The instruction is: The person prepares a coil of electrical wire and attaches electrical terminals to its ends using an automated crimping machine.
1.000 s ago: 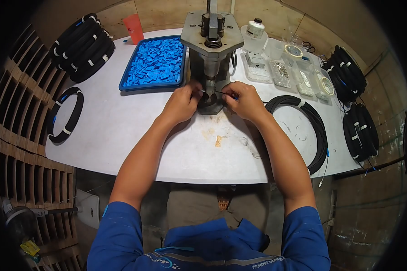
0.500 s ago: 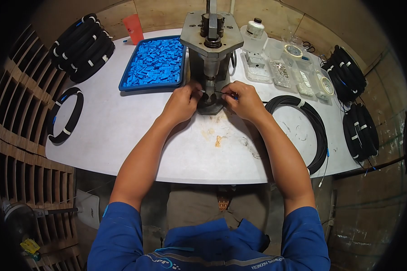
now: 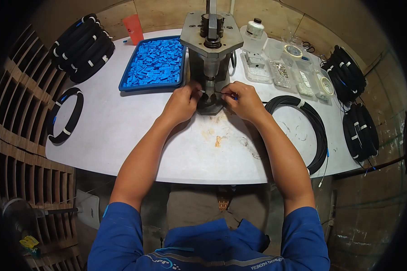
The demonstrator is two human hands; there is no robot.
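Both hands are at the base of a metal bench press (image 3: pixel 211 49), one on each side of its ram (image 3: pixel 210 86). My left hand (image 3: pixel 184 101) is closed in a pinch on a small pale piece at the ram's left; its kind is too small to tell. On the other side my right hand (image 3: pixel 242 99) pinches a thin black cable (image 3: pixel 220 93) that runs toward the ram, with a bit of blue showing at the fingers. A coil of black cable (image 3: pixel 319 131) lies just right of my right forearm, a connector end hanging over the table edge.
A blue tray (image 3: pixel 122 87) full of small blue parts stands left of the press. Clear boxes (image 3: pixel 282 74), tape rolls (image 3: pixel 294 51) and a bottle (image 3: pixel 255 29) are at the back right. More cable coils (image 3: pixel 83 49) lie on both sides, near a red cup (image 3: pixel 133 29).
Both hands and the press look the same as half a second ago. Only the fan at the lower left looks slightly different.
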